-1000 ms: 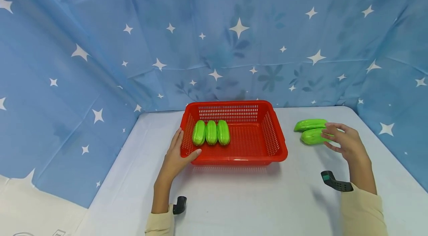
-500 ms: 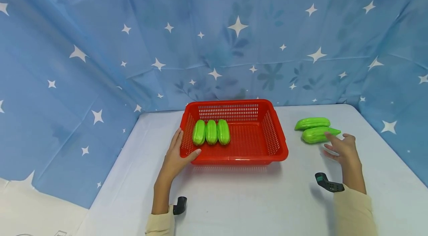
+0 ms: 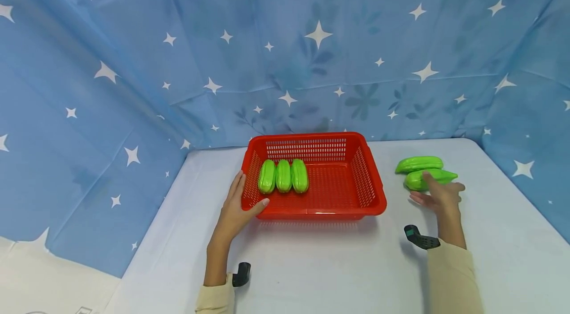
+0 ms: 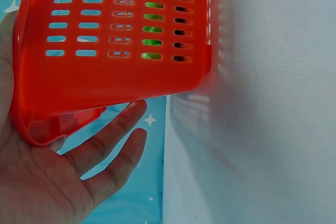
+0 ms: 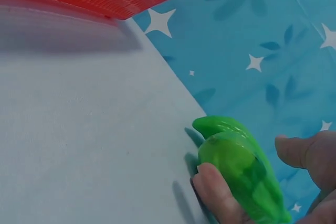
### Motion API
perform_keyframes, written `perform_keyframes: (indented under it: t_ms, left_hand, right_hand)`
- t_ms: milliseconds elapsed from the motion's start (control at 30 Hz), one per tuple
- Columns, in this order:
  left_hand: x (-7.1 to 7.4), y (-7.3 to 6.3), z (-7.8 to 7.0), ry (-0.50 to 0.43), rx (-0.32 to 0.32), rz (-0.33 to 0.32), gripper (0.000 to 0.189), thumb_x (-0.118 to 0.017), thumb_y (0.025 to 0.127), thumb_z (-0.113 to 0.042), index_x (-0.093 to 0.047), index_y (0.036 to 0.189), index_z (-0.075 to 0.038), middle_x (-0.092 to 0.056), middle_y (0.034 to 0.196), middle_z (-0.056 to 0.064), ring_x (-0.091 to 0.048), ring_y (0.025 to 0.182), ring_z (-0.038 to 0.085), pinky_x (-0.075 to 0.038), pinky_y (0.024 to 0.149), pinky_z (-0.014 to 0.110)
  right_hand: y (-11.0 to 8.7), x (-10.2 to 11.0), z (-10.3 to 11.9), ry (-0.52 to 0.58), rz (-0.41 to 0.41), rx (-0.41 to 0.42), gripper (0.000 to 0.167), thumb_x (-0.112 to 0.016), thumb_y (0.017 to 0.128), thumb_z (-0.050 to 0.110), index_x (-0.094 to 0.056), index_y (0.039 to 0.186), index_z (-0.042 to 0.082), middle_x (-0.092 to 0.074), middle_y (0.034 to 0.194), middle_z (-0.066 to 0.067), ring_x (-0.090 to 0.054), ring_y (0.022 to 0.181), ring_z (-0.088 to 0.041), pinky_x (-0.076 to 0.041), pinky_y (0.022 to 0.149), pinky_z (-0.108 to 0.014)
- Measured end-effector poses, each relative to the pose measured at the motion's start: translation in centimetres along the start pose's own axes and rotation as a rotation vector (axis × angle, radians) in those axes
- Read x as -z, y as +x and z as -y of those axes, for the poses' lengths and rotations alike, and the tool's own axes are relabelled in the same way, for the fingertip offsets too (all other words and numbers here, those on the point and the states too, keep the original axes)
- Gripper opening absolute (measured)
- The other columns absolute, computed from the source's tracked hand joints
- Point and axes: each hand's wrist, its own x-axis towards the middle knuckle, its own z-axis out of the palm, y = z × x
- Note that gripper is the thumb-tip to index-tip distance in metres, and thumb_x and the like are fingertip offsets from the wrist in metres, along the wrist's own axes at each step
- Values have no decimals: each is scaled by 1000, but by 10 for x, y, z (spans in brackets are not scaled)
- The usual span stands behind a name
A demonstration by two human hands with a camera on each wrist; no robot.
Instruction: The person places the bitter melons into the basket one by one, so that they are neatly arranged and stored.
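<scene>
Three glossy green ribbed gourds (image 3: 283, 176) lie side by side in the left half of a red plastic basket (image 3: 311, 216). My left hand (image 3: 235, 207) rests at the basket's front-left corner, its thumb along the front rim and its fingers along the left side. In the left wrist view, the lower fingers are loosely extended under the rim. On the right, my right hand (image 3: 441, 196) is at the nearer of two green gourds (image 3: 445, 175). The right wrist view shows a fingertip (image 5: 212, 182) against this gourd and the thumb (image 5: 296, 153) apart from it. Behind it lies the other gourd (image 3: 419, 163).
A white-covered table (image 3: 329, 264) carries everything. A blue curtain (image 3: 267, 47) with white stars hangs right behind the table's back edge and down the left side. Each wrist wears a black device, such as the one (image 3: 242, 274) on the left.
My right hand has moved left and come over the nearer gourd, turning palm inward toward it. The left hand and the basket have stayed in place.
</scene>
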Motion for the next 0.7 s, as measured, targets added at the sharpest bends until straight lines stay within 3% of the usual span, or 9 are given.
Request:
perform_keyframes:
  t_ms: [300, 700]
  left_hand:
    - [-1, 0, 1, -9, -16, -7, 103, -69, 80, -61, -15, 158, -22, -10, 164, -9, -22, 149, 29, -40, 108, 59]
    - [0, 0, 2, -21, -21, -8, 102, -68, 80, -61, -16, 158, -22, -11, 164, -11, -22, 149, 28, -39, 108, 59]
  right_hand:
    - [0, -13, -2, 4, -94, 41, 109, -51, 93, 50, 35, 146, 11, 27, 156, -20, -55, 43, -4, -56, 54, -21]
    - [5, -17, -3, 133, -83, -10, 100, -55, 95, 36, 27, 150, 16, 23, 154, -13, -63, 50, -7, -61, 64, -27]
